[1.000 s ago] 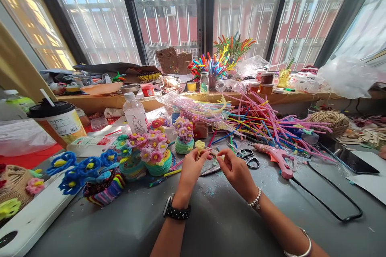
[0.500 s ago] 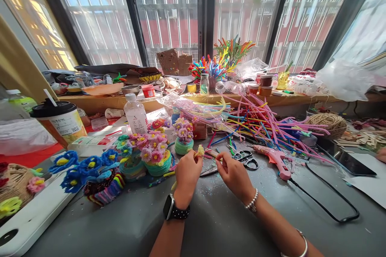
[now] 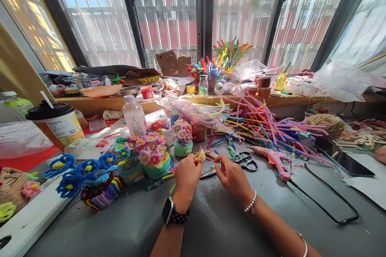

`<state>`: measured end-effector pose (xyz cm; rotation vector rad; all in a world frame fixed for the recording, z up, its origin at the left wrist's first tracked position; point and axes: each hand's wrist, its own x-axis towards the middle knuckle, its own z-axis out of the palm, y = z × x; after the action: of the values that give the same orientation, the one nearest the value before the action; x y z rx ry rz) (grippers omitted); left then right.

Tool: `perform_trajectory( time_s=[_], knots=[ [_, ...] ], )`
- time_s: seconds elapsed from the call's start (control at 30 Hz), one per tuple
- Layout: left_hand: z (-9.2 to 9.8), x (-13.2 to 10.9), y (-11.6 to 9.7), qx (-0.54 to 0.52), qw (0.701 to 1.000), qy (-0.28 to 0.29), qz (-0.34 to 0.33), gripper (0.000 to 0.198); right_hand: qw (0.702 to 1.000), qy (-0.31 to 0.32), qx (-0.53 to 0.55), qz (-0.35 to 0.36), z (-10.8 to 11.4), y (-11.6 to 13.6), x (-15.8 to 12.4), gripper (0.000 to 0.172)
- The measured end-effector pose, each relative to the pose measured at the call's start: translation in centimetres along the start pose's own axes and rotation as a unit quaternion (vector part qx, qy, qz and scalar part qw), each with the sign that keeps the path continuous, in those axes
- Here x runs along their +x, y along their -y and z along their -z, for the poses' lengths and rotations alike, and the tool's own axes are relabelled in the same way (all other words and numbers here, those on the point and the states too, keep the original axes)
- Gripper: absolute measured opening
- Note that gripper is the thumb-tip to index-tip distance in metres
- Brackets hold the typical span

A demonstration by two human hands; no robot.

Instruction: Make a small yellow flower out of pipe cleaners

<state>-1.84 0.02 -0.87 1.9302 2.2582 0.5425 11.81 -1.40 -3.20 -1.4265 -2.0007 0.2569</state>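
My left hand (image 3: 187,174) is closed around a small pale-yellow pipe-cleaner flower (image 3: 200,155); part of a yellow stem shows under the wrist. To its right, my right hand (image 3: 233,174) has its fingers curled together near the tips, a short gap from the flower. Whatever lies between those fingertips is too small to make out. Black-handled scissors (image 3: 250,164) lie just beyond the right hand. A turquoise pot with pink pipe-cleaner flowers (image 3: 183,148) stands behind the left hand.
Loose pipe cleaners (image 3: 265,122) spread across the back right. A pink glue gun (image 3: 280,164) with its black cord lies right of the hands, near a phone (image 3: 343,156). Blue flowers (image 3: 87,168), a water bottle (image 3: 134,116) and a drink cup (image 3: 60,124) stand left.
The right hand's fingertips have shifted slightly left and lower, and look a little looser. The left hand still holds the yellow flower. The view has shifted slightly.
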Motion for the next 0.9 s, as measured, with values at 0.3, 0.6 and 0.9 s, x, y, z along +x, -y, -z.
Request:
perform_trajectory(
  time_s=[0.3,0.6,0.9],
  knots=[
    [0.05,-0.45,-0.19,-0.113,0.989,-0.086,-0.045,0.018,1.0,0.003,-0.001,-0.002,-0.15,0.04,0.06,0.013],
    [-0.02,-0.45,-0.19,-0.159,0.978,-0.122,-0.057,0.018,1.0,0.009,-0.004,-0.002,-0.16,0.04,-0.03,0.013],
    [0.07,-0.44,-0.07,-0.184,0.977,-0.097,-0.051,0.013,1.0,0.013,-0.006,-0.001,0.01,0.16,-0.09,0.014]
  ],
)
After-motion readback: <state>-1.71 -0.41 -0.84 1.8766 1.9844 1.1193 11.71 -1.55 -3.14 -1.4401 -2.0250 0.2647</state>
